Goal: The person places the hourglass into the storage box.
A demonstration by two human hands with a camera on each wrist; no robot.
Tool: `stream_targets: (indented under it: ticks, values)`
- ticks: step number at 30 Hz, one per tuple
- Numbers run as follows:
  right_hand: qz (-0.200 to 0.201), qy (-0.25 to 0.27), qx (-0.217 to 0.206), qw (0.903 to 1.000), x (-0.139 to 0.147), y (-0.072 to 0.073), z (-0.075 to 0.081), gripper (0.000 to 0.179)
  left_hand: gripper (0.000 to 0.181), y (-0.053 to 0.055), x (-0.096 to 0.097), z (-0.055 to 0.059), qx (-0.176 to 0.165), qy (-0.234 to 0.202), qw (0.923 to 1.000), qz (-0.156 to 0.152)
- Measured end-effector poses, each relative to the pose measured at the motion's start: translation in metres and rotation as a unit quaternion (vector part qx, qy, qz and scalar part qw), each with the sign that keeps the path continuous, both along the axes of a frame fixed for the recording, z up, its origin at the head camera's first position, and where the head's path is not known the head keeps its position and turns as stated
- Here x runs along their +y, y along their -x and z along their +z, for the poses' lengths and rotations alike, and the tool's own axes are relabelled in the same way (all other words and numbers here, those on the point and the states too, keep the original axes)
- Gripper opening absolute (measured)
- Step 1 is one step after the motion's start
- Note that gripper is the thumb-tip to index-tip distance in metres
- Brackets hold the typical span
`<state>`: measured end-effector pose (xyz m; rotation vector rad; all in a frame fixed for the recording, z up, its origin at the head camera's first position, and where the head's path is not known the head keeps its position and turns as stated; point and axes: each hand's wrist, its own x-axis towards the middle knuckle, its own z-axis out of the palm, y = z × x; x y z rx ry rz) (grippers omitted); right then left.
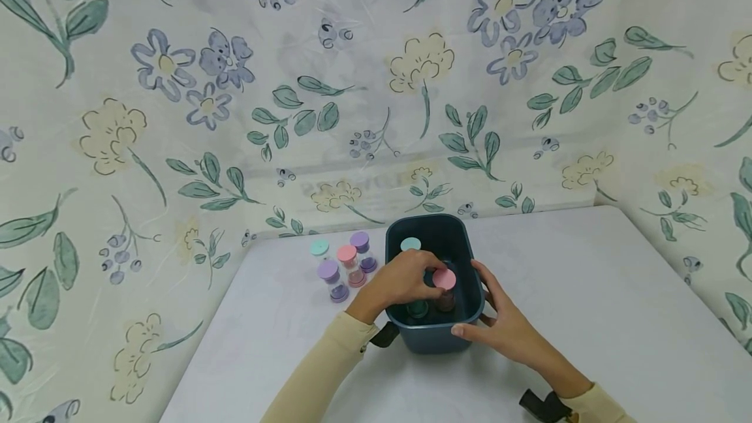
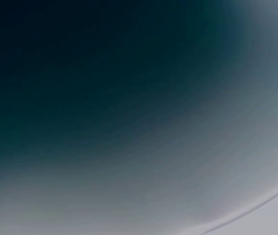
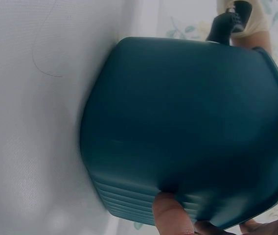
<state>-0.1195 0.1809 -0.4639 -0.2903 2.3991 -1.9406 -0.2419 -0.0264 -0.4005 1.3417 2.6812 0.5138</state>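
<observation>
A dark teal bin stands on the white table. My left hand reaches over its left rim and pinches the pink top of a sand timer inside. Beside that timer, a mint-topped sand timer stands in the bin, partly hidden by my left hand. My right hand grips the bin's right side, thumb toward the front and fingers at the rim. In the right wrist view a fingertip presses the bin's ridged side. The left wrist view is filled by the blurred teal bin wall.
Left of the bin, several more sand timers stand grouped: purple ones, a pink one and a mint one. A flower-patterned covering rises behind the table.
</observation>
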Motion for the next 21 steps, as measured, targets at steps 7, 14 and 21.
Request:
stream_targets:
  ticks: [7, 14, 21]
  values:
    - [-0.001, 0.008, 0.005, 1.0, 0.0001, 0.0013, -0.0021, 0.109, 0.039, -0.0001, 0.0005, -0.0006, -0.005, 0.01, 0.9999, 0.003]
    - [0.006, -0.001, 0.005, 1.0, 0.0004, 0.0011, -0.0026, 0.109, 0.041, -0.0002, -0.0015, 0.0005, -0.013, 0.021, 0.9997, 0.005]
    - [0.004, -0.006, 0.006, 1.0, 0.0005, 0.001, -0.0023, 0.11, 0.041, 0.0049, -0.0042, -0.0007, -0.04, -0.038, 0.9985, -0.009]
